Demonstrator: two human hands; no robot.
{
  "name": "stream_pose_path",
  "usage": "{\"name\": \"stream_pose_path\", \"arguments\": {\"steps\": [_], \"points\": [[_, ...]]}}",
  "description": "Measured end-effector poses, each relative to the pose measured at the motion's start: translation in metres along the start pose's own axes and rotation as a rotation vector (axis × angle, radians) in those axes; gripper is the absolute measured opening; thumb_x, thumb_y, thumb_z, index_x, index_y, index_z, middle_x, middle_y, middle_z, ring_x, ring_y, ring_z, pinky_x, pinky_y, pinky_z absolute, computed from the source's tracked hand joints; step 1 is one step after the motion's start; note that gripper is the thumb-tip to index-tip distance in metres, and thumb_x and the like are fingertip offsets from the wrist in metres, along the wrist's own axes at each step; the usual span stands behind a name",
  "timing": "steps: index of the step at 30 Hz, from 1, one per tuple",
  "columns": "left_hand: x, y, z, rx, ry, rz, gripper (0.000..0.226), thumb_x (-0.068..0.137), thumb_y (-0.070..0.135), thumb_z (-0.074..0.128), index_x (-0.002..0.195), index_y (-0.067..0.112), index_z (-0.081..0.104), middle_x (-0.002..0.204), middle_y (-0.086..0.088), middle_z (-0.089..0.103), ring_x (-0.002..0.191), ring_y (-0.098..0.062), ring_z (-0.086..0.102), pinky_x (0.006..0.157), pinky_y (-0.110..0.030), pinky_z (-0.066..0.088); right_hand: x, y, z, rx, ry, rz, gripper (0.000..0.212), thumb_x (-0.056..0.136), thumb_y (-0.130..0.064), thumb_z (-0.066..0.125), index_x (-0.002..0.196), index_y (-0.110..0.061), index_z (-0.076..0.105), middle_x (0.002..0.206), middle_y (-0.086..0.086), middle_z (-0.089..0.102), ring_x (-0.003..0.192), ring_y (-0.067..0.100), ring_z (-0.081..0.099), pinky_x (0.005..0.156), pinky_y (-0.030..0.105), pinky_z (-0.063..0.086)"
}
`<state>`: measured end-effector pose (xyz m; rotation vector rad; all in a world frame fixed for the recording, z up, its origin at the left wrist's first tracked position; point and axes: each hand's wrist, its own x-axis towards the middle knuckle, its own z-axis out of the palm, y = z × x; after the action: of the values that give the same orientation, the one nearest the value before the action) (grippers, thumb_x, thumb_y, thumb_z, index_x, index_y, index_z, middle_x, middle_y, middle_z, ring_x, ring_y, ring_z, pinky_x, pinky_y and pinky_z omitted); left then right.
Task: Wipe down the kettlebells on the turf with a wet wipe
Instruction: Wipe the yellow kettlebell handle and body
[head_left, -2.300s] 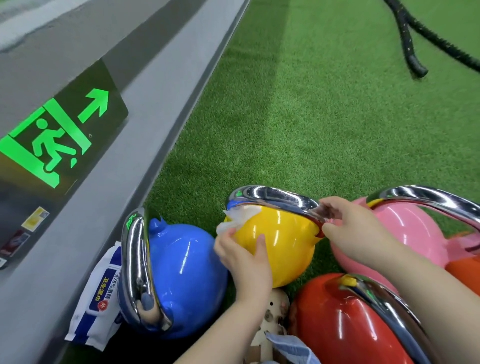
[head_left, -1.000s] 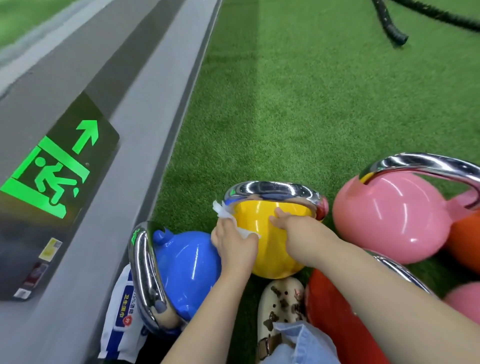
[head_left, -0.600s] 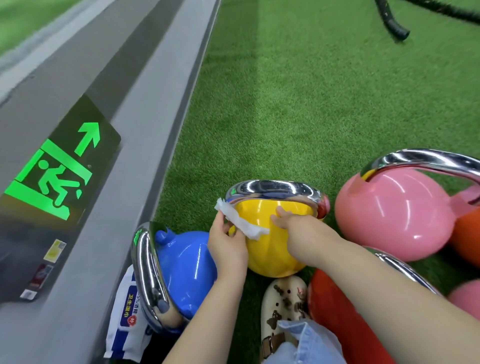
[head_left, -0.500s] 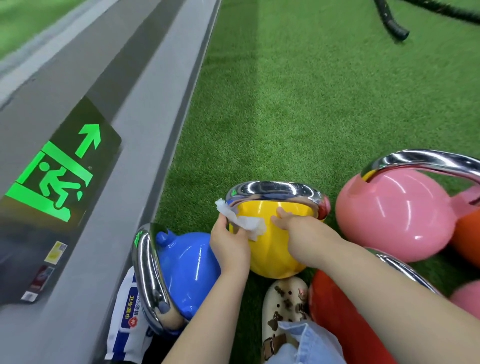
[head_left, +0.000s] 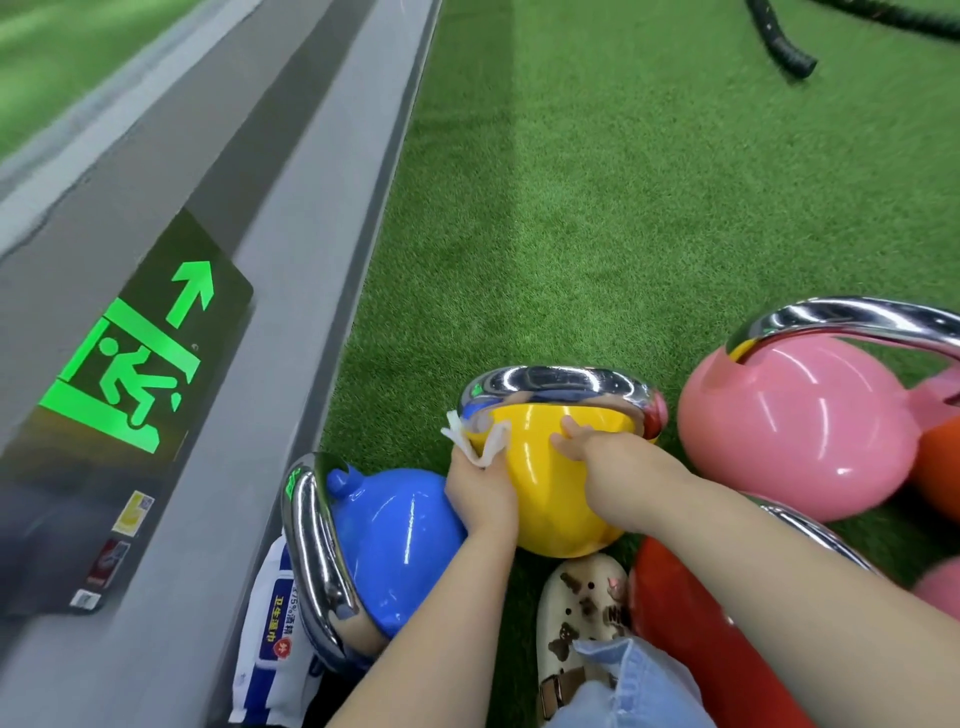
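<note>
Green turf (head_left: 597, 218) covers the floor, bordered on the left by a grey wall base (head_left: 291, 270) that carries a lit green exit sign (head_left: 140, 353). A black battle rope (head_left: 779, 47) lies at the far top right. Near the bottom, coloured kettlebells with chrome handles crowd together on the turf: a pink kettlebell (head_left: 795, 436) to the right, a red kettlebell (head_left: 711, 644) at the lower right, a blue kettlebell (head_left: 395, 540) tipped on its side by the wall, and a yellow kettlebell (head_left: 550, 493) between them. A blue and white wipes packet (head_left: 270, 639) lies beside the wall, partly under the blue one. A cream clog (head_left: 582, 613) sits just below the yellow one. The right hand (head_left: 608, 452) rests on the yellow kettlebell's upper front, fingers fairly straight and slightly spread. The left hand (head_left: 480, 488) grips a white wet wipe (head_left: 478, 436) with curled fingers, pressing it against the yellow kettlebell's upper left side, just under the handle.
</note>
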<state>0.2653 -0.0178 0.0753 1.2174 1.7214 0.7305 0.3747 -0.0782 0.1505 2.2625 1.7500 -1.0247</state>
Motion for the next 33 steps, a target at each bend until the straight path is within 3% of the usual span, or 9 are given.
{"name": "stream_pose_path", "arguments": {"steps": [4, 9, 12, 16, 19, 21, 25, 30, 33], "points": [[-0.006, -0.006, 0.003, 0.105, -0.009, -0.035, 0.031, 0.098, 0.021, 0.042, 0.12, 0.002, 0.053, 0.115, -0.02, 0.06, 0.106, -0.035, 0.054, 0.077, -0.031, 0.038, 0.002, 0.001, -0.001, 0.01, 0.001, 0.009, 0.075, 0.084, 0.006, 0.036, 0.149, -0.028, 0.018, 0.158, -0.009, -0.003, 0.135, 0.02, 0.035, 0.097, 0.033, 0.04], [0.006, 0.016, 0.007, -0.059, 0.042, 0.04, 0.024, 0.087, 0.019, 0.063, 0.108, 0.009, 0.057, 0.098, -0.004, 0.065, 0.091, -0.022, 0.06, 0.074, -0.023, 0.037, 0.003, 0.0, 0.001, 0.026, 0.015, 0.017, 0.075, 0.084, 0.005, 0.035, 0.149, -0.029, 0.019, 0.158, -0.011, -0.004, 0.137, 0.019, 0.032, 0.1, 0.034, 0.039], [0.011, 0.031, 0.008, -0.154, 0.09, 0.149, 0.029, 0.076, 0.006, 0.067, 0.072, 0.027, 0.047, 0.067, 0.015, 0.055, 0.065, -0.009, 0.052, 0.062, -0.017, 0.032, 0.003, 0.0, 0.001, 0.033, 0.013, 0.024, 0.075, 0.084, 0.005, 0.035, 0.149, -0.029, 0.018, 0.158, -0.011, -0.005, 0.137, 0.02, 0.032, 0.099, 0.035, 0.039], [0.014, 0.039, 0.001, -0.081, 0.115, 0.444, 0.019, 0.079, 0.005, 0.062, 0.074, 0.021, 0.052, 0.069, 0.008, 0.056, 0.066, -0.01, 0.051, 0.058, -0.015, 0.035, 0.001, 0.002, 0.001, 0.037, 0.008, 0.013, 0.077, 0.083, 0.008, 0.035, 0.149, -0.03, 0.018, 0.157, -0.013, -0.005, 0.135, 0.018, 0.035, 0.092, 0.035, 0.043], [0.019, 0.046, -0.005, 0.15, 0.13, 0.722, 0.013, 0.083, 0.011, 0.058, 0.072, 0.016, 0.054, 0.07, -0.003, 0.06, 0.067, -0.02, 0.05, 0.062, -0.031, 0.036, 0.001, 0.002, -0.002, 0.027, -0.02, 0.017, 0.077, 0.084, 0.007, 0.035, 0.149, -0.03, 0.018, 0.158, -0.011, -0.004, 0.131, 0.02, 0.04, 0.076, 0.033, 0.045], [0.024, 0.055, -0.009, 0.366, 0.104, 0.937, 0.023, 0.085, 0.02, 0.052, 0.064, 0.021, 0.044, 0.06, -0.005, 0.056, 0.055, -0.021, 0.043, 0.055, -0.028, 0.029, 0.002, 0.004, -0.003, 0.019, -0.027, 0.007, 0.076, 0.085, 0.005, 0.037, 0.149, -0.03, 0.016, 0.158, -0.011, -0.004, 0.13, 0.022, 0.041, 0.075, 0.033, 0.045], [0.027, 0.078, -0.011, 0.942, 0.034, 1.204, 0.037, 0.073, 0.018, 0.07, 0.056, 0.022, 0.038, 0.047, -0.002, 0.049, 0.039, -0.027, 0.044, 0.045, -0.027, 0.019, 0.003, 0.009, 0.003, -0.029, -0.07, -0.049, 0.072, 0.085, 0.002, 0.04, 0.149, -0.025, 0.018, 0.158, -0.009, -0.003, 0.138, 0.02, 0.032, 0.097, 0.036, 0.043], [0.016, 0.104, -0.009, 1.315, -0.235, 1.287, 0.009, 0.091, 0.026, 0.049, 0.091, 0.016, 0.05, 0.087, -0.003, 0.062, 0.078, -0.027, 0.062, 0.057, -0.031, 0.029, -0.013, 0.007, -0.014, -0.059, -0.101, -0.01, 0.052, 0.089, -0.002, 0.04, 0.139, -0.015, 0.043, 0.137, 0.013, 0.048, 0.122, 0.03, 0.048, 0.087, 0.03, 0.044], [0.012, 0.114, -0.004, 1.348, -0.338, 1.307, 0.015, 0.089, 0.029, 0.052, 0.096, 0.016, 0.05, 0.089, -0.003, 0.063, 0.08, -0.026, 0.061, 0.057, -0.03, 0.032, -0.036, 0.01, -0.027, 0.017, -0.064, -0.017, 0.045, 0.091, -0.002, 0.039, 0.133, -0.013, 0.051, 0.131, 0.014, 0.055, 0.118, 0.028, 0.051, 0.087, 0.028, 0.043]]}}
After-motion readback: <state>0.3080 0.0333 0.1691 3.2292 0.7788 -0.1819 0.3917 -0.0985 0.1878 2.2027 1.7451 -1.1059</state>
